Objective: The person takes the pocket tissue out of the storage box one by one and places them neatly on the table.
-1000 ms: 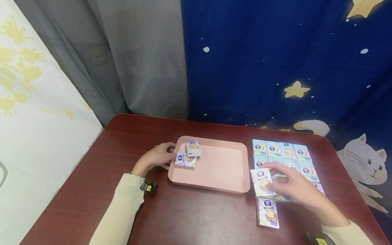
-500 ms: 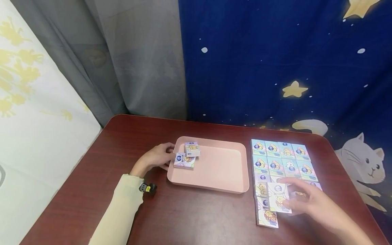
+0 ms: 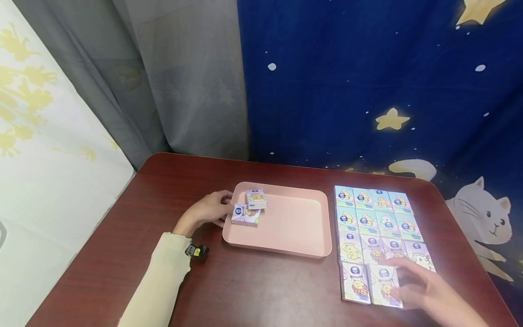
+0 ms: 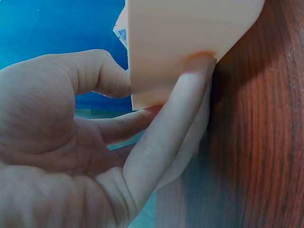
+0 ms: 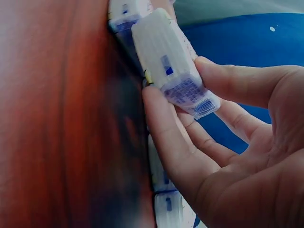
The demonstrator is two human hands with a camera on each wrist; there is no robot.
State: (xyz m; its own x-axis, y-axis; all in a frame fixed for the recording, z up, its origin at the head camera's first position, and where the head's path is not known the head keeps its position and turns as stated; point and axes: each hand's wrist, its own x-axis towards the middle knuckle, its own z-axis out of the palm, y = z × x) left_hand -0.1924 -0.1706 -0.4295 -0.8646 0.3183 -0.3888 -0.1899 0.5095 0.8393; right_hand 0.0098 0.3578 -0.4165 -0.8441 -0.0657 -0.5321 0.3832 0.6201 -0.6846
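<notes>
In the head view my right hand pinches a small lilac-white tissue pack at the front of a grid of packs. It lies beside another pack at the front-left corner. The right wrist view shows thumb and fingers on either side of the held pack, its barcode end toward the palm. My left hand grips the left edge of a pink tray. In the left wrist view the thumb meets the tray's rim and the fingers press its outer wall. Some left fingertips are hidden.
Two tissue packs sit in the tray's left part, one pack partly upon the other. Rows of blue-green packs and lilac packs lie right of the tray. The brown table ends at a grey and blue curtain.
My right hand has carried its tissue pack from over the third row toward me and slightly right, bringing it down beside the front-left pack. My left hand stays at the tray.
</notes>
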